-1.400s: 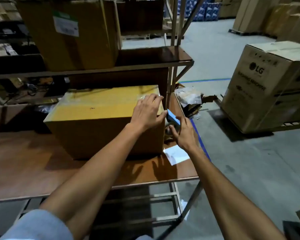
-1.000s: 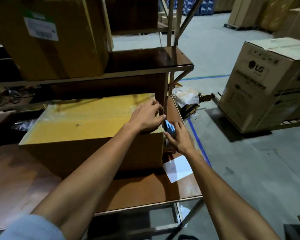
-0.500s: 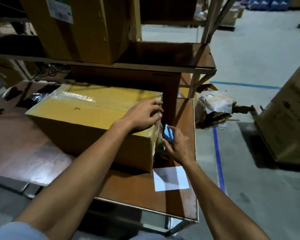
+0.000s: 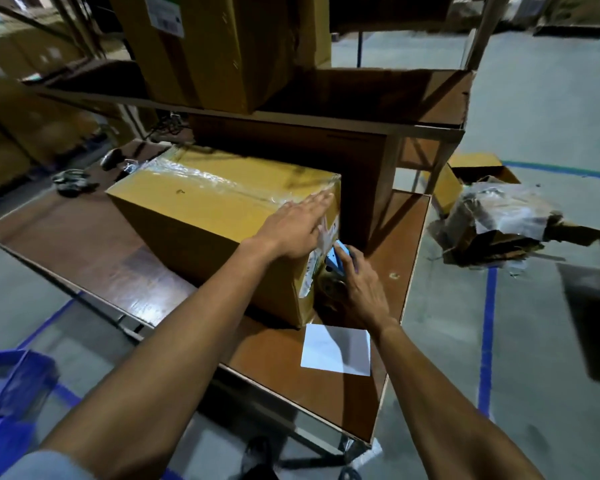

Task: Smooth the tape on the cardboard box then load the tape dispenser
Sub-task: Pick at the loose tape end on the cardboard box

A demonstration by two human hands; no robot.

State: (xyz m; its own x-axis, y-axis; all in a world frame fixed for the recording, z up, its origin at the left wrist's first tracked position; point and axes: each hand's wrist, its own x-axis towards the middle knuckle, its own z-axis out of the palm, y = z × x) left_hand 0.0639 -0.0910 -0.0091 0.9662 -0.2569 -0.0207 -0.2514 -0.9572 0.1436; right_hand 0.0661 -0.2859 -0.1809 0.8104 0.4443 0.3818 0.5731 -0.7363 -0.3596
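Observation:
A brown cardboard box (image 4: 201,209) sits on the wooden table (image 4: 406,244), with clear shiny tape (image 4: 222,183) running along its top and down its right end. My left hand (image 4: 295,226) lies flat, fingers stretched out, on the box's top right corner over the tape. My right hand (image 4: 359,289) grips a blue tape dispenser (image 4: 336,263) held against the box's right end face, partly hidden by my fingers.
A white sheet of paper (image 4: 336,349) lies on the table near its front right corner. A shelf (image 4: 378,98) with a large carton (image 4: 215,46) stands behind the box. Crumpled packaging (image 4: 499,223) lies on the floor at right; a blue crate (image 4: 11,403) is lower left.
My head has swung left and the view has turned. My left hand has flattened from a curled grip on the box's edge to spread fingers on top. The right hand keeps the dispenser at the box's end.

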